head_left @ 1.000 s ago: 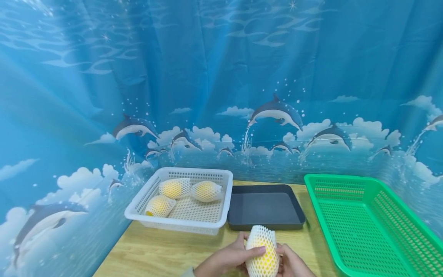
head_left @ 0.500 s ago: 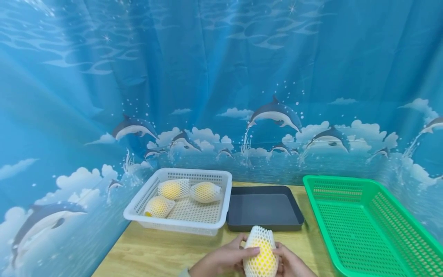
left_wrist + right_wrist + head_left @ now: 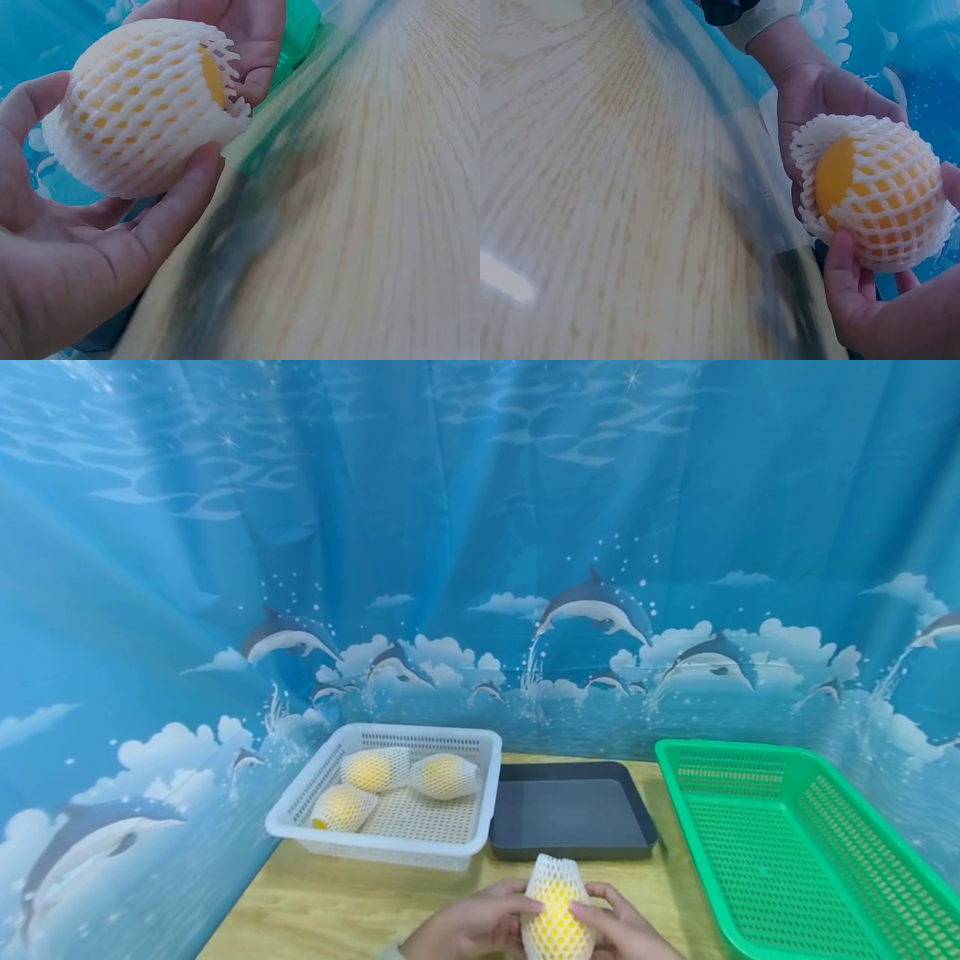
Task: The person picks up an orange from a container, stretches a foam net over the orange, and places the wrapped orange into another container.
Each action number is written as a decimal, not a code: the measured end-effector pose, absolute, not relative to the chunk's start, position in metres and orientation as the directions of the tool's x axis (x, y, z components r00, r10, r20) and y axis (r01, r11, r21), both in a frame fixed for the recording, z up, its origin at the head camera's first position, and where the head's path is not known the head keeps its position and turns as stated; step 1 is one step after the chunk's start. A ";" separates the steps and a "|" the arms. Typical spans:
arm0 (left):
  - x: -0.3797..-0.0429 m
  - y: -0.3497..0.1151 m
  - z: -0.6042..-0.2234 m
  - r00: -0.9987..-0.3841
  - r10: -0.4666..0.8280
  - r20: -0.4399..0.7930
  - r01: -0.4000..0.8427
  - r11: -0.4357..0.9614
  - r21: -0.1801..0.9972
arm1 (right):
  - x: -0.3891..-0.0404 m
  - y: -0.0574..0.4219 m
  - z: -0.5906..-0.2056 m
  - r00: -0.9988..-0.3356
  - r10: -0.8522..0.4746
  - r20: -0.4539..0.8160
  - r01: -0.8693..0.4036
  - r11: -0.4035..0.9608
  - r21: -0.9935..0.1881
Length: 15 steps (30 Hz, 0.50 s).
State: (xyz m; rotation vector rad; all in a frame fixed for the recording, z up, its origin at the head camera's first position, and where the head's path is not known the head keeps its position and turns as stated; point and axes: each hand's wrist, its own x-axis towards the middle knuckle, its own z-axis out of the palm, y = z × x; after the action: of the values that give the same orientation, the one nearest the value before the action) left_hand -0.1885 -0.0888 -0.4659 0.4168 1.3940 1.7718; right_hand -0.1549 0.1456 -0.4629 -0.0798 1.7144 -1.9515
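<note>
Both hands hold a yellow fruit in a white foam net sleeve (image 3: 557, 910), upright at the front of the table, before the dark tray. My left hand (image 3: 472, 920) grips its left side, thumb on the near face. From the right, my right hand (image 3: 628, 928) holds it with the thumb pressed on the net. In the left wrist view, the netting (image 3: 139, 105) sits between the left thumb and fingers. Bare yellow skin (image 3: 835, 178) shows at the sleeve's open end in the right wrist view. The fruit's exact kind is hidden by the net.
A white plastic basket (image 3: 386, 852) at the left holds three similar netted yellow fruits (image 3: 446, 776). Beside it lies a dark grey tray (image 3: 573, 814). A large green basket (image 3: 780, 852) stands at the right. Behind the wood-grain table (image 3: 330, 902) hangs a blue dolphin-print curtain (image 3: 450, 527).
The netted fruit has shifted slightly left and down with both hands. My right thumb has come round from the side onto the fruit's near face.
</note>
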 end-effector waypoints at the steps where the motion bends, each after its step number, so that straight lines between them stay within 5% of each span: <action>1: -0.189 -0.089 -0.466 -0.605 0.764 -0.224 -0.399 -0.048 0.916 | -0.155 0.145 -0.463 -0.858 -0.421 -0.296 0.344 -0.043 -0.938; 15: -0.187 -0.089 -0.466 -0.636 0.745 -0.201 -0.371 -0.066 0.926 | -0.154 0.145 -0.462 -0.847 -0.452 -0.281 0.348 -0.071 -0.935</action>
State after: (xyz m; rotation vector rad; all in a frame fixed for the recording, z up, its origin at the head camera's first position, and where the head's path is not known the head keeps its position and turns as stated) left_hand -0.1867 -0.0887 -0.4663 0.4246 1.4198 1.8045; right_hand -0.1539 0.1455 -0.4618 -0.1124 1.6793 -1.9648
